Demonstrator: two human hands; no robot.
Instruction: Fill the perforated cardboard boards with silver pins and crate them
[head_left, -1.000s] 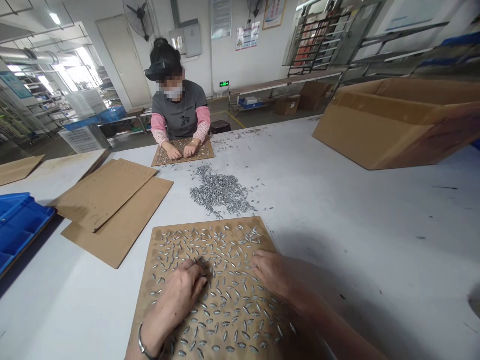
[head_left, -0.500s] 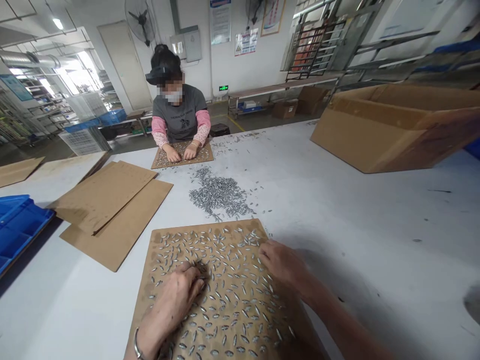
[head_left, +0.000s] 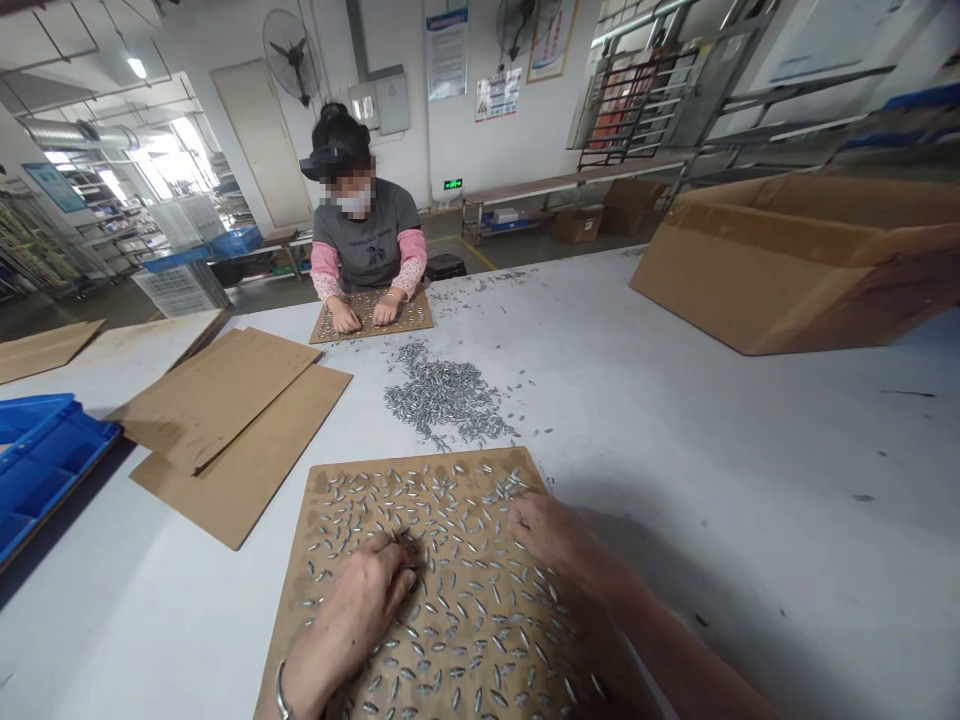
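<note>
A brown board [head_left: 330,468] lies in front of me, spread with many small silver spindle-shaped metal pieces [head_left: 442,580]. My left hand [head_left: 364,590], with a metal bangle at the wrist, rests over the left half of the board. Its fingers are curled and pressed together beside a dark little cluster of pieces; whatever they hold is hidden. Over the board's right edge is my right hand [head_left: 551,530], its fingers bent closed close to the surface and near several pieces. What lies between those fingertips cannot be made out.
Beyond the board is a loose pile of metal pieces [head_left: 446,395] on the white table [head_left: 675,440]. Cardboard sheets [head_left: 225,390] and a blue bin [head_left: 52,460] are at left, a large cardboard box [head_left: 757,270] at right. Across the table, a co-worker [head_left: 367,230] handles another board [head_left: 330,330].
My right hand has shifted slightly left, further in over the board. My left hand stays at nearly the same spot on it. The whole view has moved a little.
</note>
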